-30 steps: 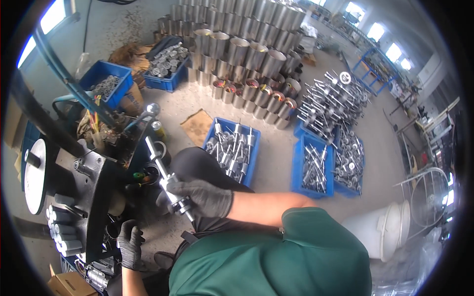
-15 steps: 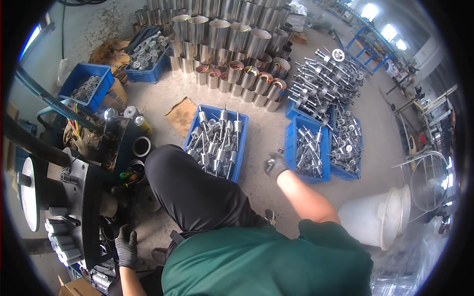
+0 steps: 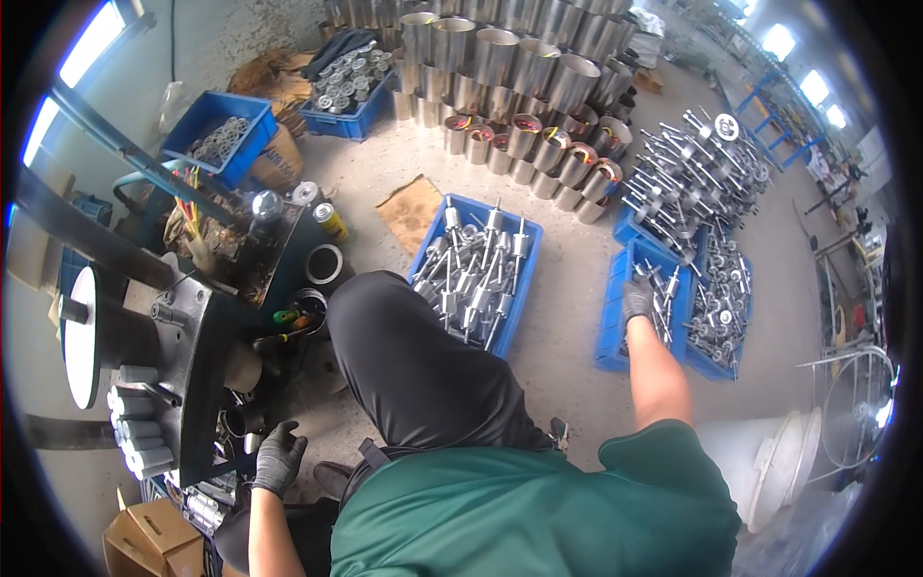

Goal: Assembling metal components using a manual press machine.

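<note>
My right hand (image 3: pixel 636 297), in a grey glove, reaches into the left part of a blue bin (image 3: pixel 611 337) of metal rotor shafts (image 3: pixel 665 288). Its fingers point down among the parts, and whether they grip one is hidden. At the lower left my left hand (image 3: pixel 280 460), also gloved, is held beside the dark machine (image 3: pixel 197 375), thumb apart from the fingers and nothing seen in it. A small grey cylinder (image 3: pixel 252 443) shows just left of its fingers. Between my knee and the bins stands another blue bin (image 3: pixel 524 288) filled with rotors on shafts (image 3: pixel 471 279).
Steel tubes (image 3: pixel 495 58) stand stacked at the back, some with coloured wires. Rotor shafts (image 3: pixel 697 178) are heaped at the right. A white bucket (image 3: pixel 769 462) stands at lower right, a cardboard box (image 3: pixel 154 539) at lower left. Cardboard (image 3: pixel 411 210) lies on the floor.
My right hand has moved from above the floor rightward into the blue bin. My left hand has shifted slightly, its fingers more bent. The whole view has swung left.
</note>
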`<state>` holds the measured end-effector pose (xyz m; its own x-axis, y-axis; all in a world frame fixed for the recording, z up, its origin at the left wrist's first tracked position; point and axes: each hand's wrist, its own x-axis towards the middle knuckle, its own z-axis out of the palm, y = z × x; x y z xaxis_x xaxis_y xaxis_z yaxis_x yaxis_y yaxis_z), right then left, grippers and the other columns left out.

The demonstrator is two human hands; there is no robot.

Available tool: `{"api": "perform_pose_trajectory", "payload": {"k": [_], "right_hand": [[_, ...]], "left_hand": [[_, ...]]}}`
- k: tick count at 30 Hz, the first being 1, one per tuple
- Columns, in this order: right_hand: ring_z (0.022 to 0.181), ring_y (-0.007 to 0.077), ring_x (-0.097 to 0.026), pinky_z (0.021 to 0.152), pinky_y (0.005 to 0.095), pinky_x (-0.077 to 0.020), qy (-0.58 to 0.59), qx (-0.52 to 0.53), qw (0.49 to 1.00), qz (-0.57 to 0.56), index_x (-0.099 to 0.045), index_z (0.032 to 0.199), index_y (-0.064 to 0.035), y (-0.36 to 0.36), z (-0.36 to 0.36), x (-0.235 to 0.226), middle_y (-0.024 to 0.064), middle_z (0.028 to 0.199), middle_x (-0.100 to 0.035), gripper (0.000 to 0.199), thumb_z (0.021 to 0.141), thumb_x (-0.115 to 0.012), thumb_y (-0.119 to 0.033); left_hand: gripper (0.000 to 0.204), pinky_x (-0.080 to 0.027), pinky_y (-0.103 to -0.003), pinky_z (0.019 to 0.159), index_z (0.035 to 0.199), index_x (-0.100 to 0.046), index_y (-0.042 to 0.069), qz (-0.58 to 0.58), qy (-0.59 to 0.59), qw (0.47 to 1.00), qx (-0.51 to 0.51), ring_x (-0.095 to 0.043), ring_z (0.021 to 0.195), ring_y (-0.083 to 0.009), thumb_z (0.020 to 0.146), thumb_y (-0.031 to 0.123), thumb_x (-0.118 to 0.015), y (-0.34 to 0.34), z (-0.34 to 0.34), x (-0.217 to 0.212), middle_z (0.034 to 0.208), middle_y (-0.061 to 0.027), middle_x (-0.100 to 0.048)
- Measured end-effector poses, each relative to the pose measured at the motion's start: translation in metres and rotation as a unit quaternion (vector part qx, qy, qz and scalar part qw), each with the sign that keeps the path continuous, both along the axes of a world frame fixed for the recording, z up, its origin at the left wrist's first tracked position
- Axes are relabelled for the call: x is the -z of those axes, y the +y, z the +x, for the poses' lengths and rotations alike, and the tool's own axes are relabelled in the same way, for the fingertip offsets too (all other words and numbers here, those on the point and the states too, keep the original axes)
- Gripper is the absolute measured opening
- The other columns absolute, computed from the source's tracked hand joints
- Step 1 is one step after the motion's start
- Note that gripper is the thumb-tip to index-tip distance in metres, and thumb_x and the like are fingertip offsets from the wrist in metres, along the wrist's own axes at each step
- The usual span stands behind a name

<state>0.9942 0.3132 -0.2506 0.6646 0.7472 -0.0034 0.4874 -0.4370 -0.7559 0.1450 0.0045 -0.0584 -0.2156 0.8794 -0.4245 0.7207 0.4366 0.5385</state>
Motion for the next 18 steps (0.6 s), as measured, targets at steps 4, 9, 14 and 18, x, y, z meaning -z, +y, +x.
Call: {"api": "perform_pose_trajectory", "payload": {"k": [4,9,14,18], "right_hand": [[0.108,0.0343,-0.077,0.096,0.0419,-0.0595,-0.146,-0.182,0.970,0.066,-0.078,0.114,-0.0030,0.008,-0.133,0.016,0.0189,0.113,-0.080,0.022,0.097,-0.065,-0.010],[0.106,0.0428,-0.073,0.095,0.0509,-0.0590,-0.129,-0.420,0.898,-0.012,-0.076,0.114,-0.0109,-0.003,-0.290,-0.020,0.0220,0.115,-0.075,0.026,0.090,-0.071,-0.018],[0.127,0.0407,-0.066,0.107,0.0518,-0.0545,-0.269,-0.527,0.797,-0.120,-0.063,0.144,-0.0166,0.000,-0.356,-0.050,0.0173,0.141,-0.064,0.066,0.081,-0.078,-0.025],[0.118,0.0438,-0.069,0.102,0.0513,-0.0573,-0.316,-0.510,0.786,-0.147,-0.063,0.142,-0.0098,0.006,-0.377,-0.050,0.0226,0.133,-0.066,0.070,0.075,-0.079,-0.026]], "left_hand": [[0.044,-0.061,-0.045,0.089,0.136,-0.067,0.004,-0.028,0.026,0.999,0.030,-0.077,0.096,-0.0351,0.098,0.022,-0.076,0.001,-0.002,-0.002,0.107,-0.0216,-0.077],[0.044,-0.061,-0.046,0.090,0.134,-0.067,0.001,-0.038,0.030,0.998,0.042,-0.077,0.098,-0.0373,0.098,0.024,-0.076,-0.001,-0.004,-0.003,0.111,-0.0229,-0.076],[0.047,-0.060,-0.048,0.091,0.136,-0.065,0.003,-0.048,0.028,0.998,0.027,-0.076,0.101,-0.0387,0.099,0.028,-0.076,-0.004,-0.007,-0.001,0.109,-0.0233,-0.078],[0.052,-0.059,-0.048,0.098,0.141,-0.064,0.005,-0.053,0.054,0.996,0.043,-0.075,0.109,-0.0391,0.100,0.035,-0.075,-0.006,-0.008,-0.003,0.114,-0.0213,-0.078]]}}
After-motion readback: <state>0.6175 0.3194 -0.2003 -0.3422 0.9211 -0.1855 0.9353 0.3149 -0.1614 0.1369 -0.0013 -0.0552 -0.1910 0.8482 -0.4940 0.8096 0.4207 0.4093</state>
